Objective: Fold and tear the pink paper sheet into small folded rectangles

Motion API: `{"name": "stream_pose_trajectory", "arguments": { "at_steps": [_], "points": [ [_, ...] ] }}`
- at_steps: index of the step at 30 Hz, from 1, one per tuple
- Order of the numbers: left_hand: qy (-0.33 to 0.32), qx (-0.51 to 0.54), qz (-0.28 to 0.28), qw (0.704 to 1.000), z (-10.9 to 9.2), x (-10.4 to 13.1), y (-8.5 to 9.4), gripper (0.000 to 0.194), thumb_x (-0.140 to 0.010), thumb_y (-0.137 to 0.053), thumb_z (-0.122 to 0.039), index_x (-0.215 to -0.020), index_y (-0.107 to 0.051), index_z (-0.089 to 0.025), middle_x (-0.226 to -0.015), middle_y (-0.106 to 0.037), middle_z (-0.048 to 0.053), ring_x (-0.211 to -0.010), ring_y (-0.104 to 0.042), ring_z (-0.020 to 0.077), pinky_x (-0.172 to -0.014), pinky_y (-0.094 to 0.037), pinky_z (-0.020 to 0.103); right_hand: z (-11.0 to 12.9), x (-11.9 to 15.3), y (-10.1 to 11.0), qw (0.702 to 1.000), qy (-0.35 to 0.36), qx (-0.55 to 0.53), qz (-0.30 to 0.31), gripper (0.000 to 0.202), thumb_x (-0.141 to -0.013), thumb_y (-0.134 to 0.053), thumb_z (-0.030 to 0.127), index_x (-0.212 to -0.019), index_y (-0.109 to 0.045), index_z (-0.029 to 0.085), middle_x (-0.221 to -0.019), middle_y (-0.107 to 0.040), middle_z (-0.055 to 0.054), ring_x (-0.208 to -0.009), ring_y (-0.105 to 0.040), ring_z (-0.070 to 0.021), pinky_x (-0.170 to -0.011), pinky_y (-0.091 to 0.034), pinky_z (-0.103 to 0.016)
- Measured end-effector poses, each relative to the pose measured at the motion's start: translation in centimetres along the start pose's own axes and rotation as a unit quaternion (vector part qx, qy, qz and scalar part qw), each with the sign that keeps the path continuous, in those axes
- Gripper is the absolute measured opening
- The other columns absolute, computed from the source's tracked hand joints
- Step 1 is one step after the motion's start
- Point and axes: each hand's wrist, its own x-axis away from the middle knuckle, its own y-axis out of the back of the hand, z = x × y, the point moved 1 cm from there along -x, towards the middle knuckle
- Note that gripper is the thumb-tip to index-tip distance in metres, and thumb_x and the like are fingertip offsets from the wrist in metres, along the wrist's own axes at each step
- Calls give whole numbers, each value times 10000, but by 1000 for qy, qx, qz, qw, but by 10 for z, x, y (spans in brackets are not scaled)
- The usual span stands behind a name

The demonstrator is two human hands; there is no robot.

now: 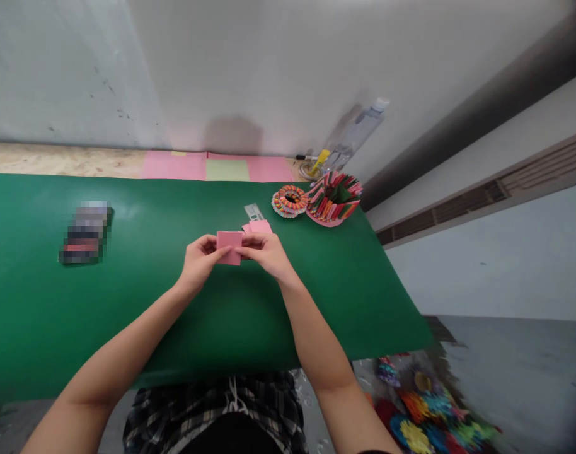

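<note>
A small folded piece of pink paper (229, 247) is held up above the green table top. My left hand (199, 260) pinches its left side, thumb in front and fingers behind. On the opposite side, my right hand (265, 253) grips it with the thumb near its lower right edge. Just behind my right hand lie more pink paper pieces (260, 226), partly hidden by it. A small printed card or slip (253, 212) sticks out beyond them.
A ring of folded multicoloured paper (290, 200) and a round folded-paper holder (334, 198) stand at the back right. Behind them are a clear bottle (357, 135) and a yellow stick (321, 160). A blurred-out phone-like object (86, 232) lies left. Colourful paper items (425, 410) cover the floor.
</note>
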Motion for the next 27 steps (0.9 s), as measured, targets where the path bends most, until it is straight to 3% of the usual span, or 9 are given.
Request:
{"name": "stream_pose_trajectory", "arguments": {
  "at_steps": [8,13,22,27],
  "points": [
    [1,-9,-4,1000,0,1,0,317,-561,-805,-350,-752,-646,-153,-736,-665,20,-657,-612,138,-666,-516,291,0,-1,-1,999,24,40,5,358,-575,-795,408,-837,-704,182,-802,-706,-30,-751,-662,-160,-774,-560,-334],
    [12,-9,6,1000,-4,0,0,318,-534,-822,-344,-729,-661,-152,-720,-670,23,-651,-611,141,-651,-516,287,1,-1,1,999,12,37,-2,328,-555,-805,390,-791,-700,187,-731,-686,-13,-691,-649,-153,-707,-563,-316],
    [52,8,70,996,-13,-4,7,374,-541,-825,-329,-846,-715,-144,-840,-724,84,-745,-662,194,-760,-525,354,9,3,14,996,3,82,-26,308,-585,-781,343,-815,-707,152,-699,-681,-29,-666,-652,-166,-625,-563,-323],
    [35,-31,53,998,-19,-1,6,315,-540,-822,-306,-769,-678,-144,-682,-696,41,-636,-643,160,-685,-523,309,12,5,17,997,8,77,-26,312,-569,-792,339,-798,-705,146,-693,-683,-30,-643,-651,-159,-604,-572,-319]
  ]
}}
